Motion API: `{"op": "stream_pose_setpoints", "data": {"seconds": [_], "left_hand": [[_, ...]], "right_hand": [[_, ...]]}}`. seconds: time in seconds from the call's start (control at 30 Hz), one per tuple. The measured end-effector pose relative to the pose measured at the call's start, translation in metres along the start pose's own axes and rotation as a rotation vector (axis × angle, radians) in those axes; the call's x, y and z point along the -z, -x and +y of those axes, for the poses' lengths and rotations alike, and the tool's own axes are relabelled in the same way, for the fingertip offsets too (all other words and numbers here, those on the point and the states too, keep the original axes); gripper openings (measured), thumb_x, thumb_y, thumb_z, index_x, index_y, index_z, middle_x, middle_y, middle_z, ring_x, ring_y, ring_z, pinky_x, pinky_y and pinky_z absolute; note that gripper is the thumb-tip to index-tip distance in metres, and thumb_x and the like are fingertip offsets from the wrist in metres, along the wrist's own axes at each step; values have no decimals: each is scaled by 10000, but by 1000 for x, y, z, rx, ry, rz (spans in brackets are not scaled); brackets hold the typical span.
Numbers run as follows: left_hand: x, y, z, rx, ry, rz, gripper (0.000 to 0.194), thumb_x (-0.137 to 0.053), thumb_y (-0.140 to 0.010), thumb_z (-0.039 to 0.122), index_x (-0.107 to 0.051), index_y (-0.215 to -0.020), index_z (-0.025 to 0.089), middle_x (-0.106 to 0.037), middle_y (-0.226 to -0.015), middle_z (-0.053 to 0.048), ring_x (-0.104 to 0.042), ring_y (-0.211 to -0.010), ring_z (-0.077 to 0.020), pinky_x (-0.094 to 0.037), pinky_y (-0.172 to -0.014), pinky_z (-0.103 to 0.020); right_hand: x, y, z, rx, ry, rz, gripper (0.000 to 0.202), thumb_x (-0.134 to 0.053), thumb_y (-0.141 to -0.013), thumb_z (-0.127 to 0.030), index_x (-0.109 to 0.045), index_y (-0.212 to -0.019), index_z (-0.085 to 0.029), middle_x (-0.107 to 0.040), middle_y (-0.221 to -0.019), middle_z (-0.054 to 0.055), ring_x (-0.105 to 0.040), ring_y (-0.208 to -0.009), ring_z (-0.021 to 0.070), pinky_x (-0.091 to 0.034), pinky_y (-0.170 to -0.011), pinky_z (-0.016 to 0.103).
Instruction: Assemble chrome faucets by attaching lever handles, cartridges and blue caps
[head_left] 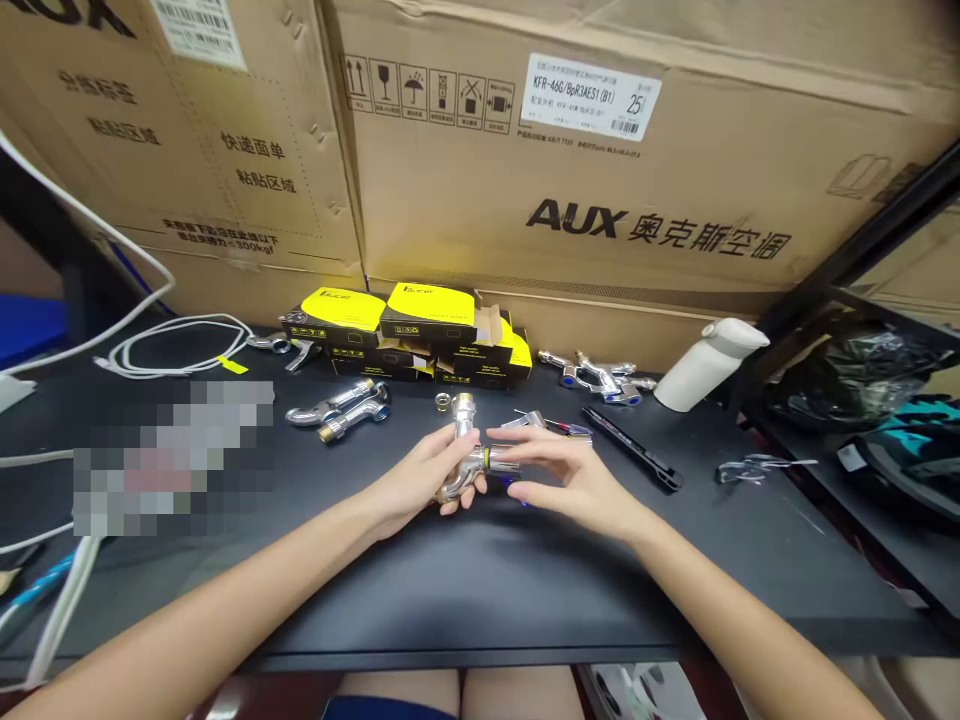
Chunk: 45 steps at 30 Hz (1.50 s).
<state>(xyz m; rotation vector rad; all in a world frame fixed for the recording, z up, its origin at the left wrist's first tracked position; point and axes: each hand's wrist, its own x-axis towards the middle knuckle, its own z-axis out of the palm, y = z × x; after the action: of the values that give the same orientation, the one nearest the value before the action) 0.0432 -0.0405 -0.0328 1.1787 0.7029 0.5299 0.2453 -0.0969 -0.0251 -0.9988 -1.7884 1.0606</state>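
Observation:
Near the middle of the table, my left hand (435, 467) is closed around a chrome angle valve (472, 462). A threaded brass end of the valve points up and away from me, and a yellow-green ring shows near its right-hand end. My right hand (574, 475) is at that end, fingers and thumb spread apart around it; whether the fingertips touch the metal I cannot tell. A small brass-coloured ring fitting (442, 402) lies just beyond my left hand. Behind my right fingers are a partly hidden metal piece (531, 420) and a red-and-blue pen-like item (570, 430).
Yellow-and-black boxes (427, 300) are stacked at the back. More chrome valves lie left (349, 408) and right (604, 378) of them. A black bar-shaped tool (634, 448), white bottle (701, 375) and coiled wire (754, 467) sit rightward. A white cable (180, 345) loops at left; large cartons (637, 180) stand behind.

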Motion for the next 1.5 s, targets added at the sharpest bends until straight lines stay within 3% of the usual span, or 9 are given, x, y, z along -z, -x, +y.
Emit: {"op": "stream_pose_setpoints", "data": {"seconds": [0.13, 0.27, 0.33, 0.4, 0.63, 0.77, 1.07, 1.5], "left_hand": [[3, -1, 1, 21, 23, 18, 325, -473, -910, 510, -457, -893, 186, -624, -651, -11, -521, -461, -84, -352, -371, -141], [6, -3, 5, -16, 62, 114, 343, -448, -913, 526, -451, -866, 186, -620, -644, -15, -523, -473, -99, -386, -398, -173], [7, -3, 7, -37, 80, 155, 348, -449, -913, 520, -459, -842, 180, -617, -661, -20, -516, -479, -100, -393, -404, -186], [8, -3, 8, -45, 94, 167, 344, -459, -911, 498, -472, -811, 170, -617, -694, -29, -516, -496, -101, -403, -414, -195], [7, 1, 9, -41, 132, 151, 165, -545, -871, 308, -492, -972, 189, -663, -900, -51, -609, -714, -143, -487, -589, -236], [7, 2, 10, -24, 117, 145, 198, -545, -878, 303, -477, -1030, 195, -668, -931, -51, -611, -740, -142, -485, -650, -248], [6, 2, 11, -17, 119, 151, 196, -579, -852, 318, -499, -973, 185, -670, -898, -54, -608, -714, -149, -478, -632, -259], [7, 0, 10, -31, 133, 116, 155, -496, -917, 313, -489, -996, 180, -690, -950, -75, -637, -765, -154, -495, -706, -278]], "right_hand": [[14, -1, -5, 38, 0, 97, 243, -676, -826, -284, -694, -1058, -212, -665, -1152, 82, -619, -1082, 230, -523, -944, 419], [52, -7, 4, -30, -48, 450, 371, -761, -735, -371, -632, -1027, -183, -687, -1078, 104, -691, -892, 225, -563, -857, 408], [72, -10, 17, -142, -4, 615, 434, -792, -673, -434, -611, -967, -171, -692, -1022, 103, -706, -842, 232, -561, -845, 407], [86, -13, 31, -214, 29, 648, 478, -799, -635, -478, -606, -933, -158, -690, -995, 115, -710, -810, 250, -568, -799, 413], [98, -17, 58, -294, 106, 569, 501, -750, -681, -494, -649, -1022, -142, -720, -904, 112, -690, -848, 240, -543, -823, 422], [96, -16, 58, -291, 122, 514, 458, -785, -653, -443, -665, -967, -133, -722, -938, 129, -685, -893, 244, -529, -871, 419], [88, -14, 55, -319, 183, 348, 420, -716, -734, -449, -684, -1015, -137, -726, -938, 117, -692, -845, 228, -568, -768, 372], [84, -10, 50, -260, 385, 310, 301, -631, -806, -451, -690, -862, -162, -708, -861, 87, -665, -799, 233, -545, -658, 341]]}}
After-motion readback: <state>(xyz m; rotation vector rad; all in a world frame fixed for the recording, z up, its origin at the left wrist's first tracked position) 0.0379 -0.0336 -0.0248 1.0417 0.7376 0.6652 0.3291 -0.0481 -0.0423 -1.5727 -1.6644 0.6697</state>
